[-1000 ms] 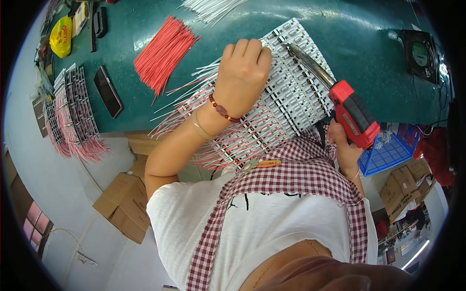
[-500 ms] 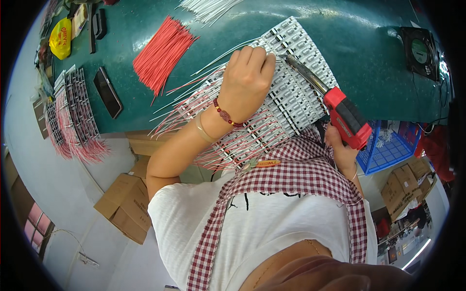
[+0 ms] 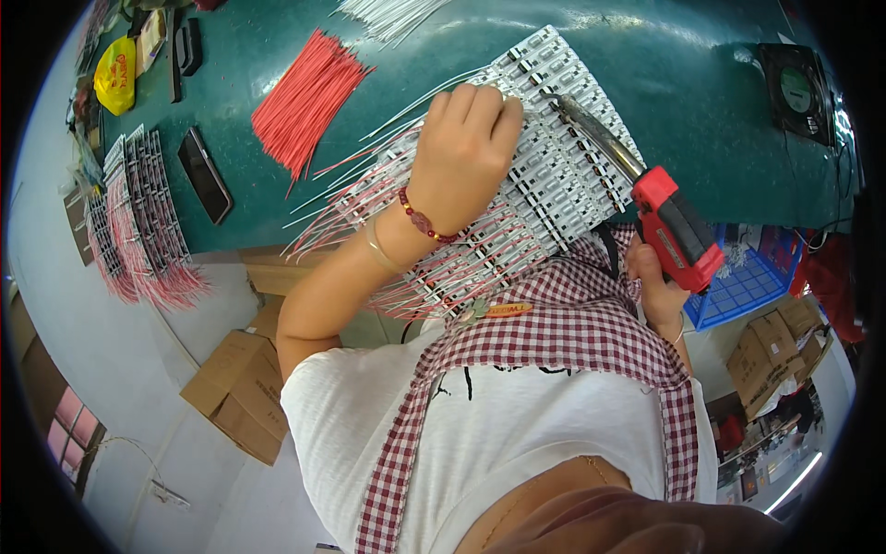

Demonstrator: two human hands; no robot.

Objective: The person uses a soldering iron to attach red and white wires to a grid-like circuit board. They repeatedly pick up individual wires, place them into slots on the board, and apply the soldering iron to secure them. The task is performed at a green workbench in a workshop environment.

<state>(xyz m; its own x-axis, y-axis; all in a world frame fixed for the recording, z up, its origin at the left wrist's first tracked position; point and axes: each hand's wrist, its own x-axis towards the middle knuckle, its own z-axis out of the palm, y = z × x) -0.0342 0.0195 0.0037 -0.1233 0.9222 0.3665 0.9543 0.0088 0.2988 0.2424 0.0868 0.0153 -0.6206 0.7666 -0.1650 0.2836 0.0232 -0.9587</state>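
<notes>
A sheet of white circuit boards lies tilted at the near edge of the bench, joined in rows. Red and white wires stick out from its left side. My left hand is closed over the upper part of the sheet, fingers curled down; whatever they pinch is hidden beneath them. In my right hand is a soldering gun with a red and black body. Its metal barrel points up and left, and the dark tip is over the boards, just right of my left fingers.
Red wires lie bundled on the green bench, with white wires beyond. At left are a phone, wired boards and a yellow bag. A black fan-like device and a blue crate are at right.
The soldering gun has shifted slightly right, and its tip is a little farther from my left fingers. My left hand and the sheet have moved slightly up and left.
</notes>
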